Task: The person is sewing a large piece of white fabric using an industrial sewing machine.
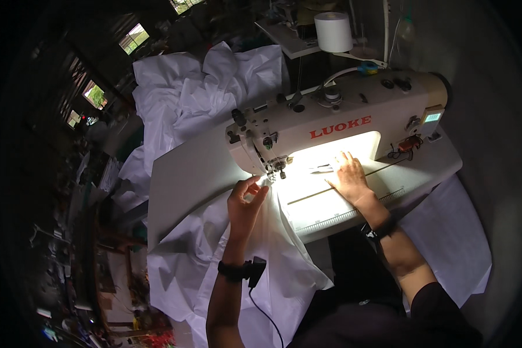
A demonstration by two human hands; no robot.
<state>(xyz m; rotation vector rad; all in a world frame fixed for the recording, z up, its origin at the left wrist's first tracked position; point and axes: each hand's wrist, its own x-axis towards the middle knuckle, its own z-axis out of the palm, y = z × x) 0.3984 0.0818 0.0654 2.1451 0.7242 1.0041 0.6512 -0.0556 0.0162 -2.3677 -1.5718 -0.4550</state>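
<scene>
A white sewing machine [307, 127] stands before me, its lamp brightly lighting the bed. My left hand [246, 203] is beside the needle and presser foot [275, 171], thumb and forefinger apart and curved, with nothing I can make out between them. White fabric [255, 249] runs from the presser foot down under my left forearm. My right hand [349, 177] rests on the lit bed, right of the needle. Its fingers bend over small thread snips [321, 169], whose tips point left; the grip is partly lost in glare.
A big heap of white fabric [209, 81] lies behind the machine; another white sheet [449, 238] hangs at the right. A thread cone [333, 32] stands above the machine. A ruler scale [336, 216] runs along the bed's front edge. A cable [264, 313] trails from my left wrist.
</scene>
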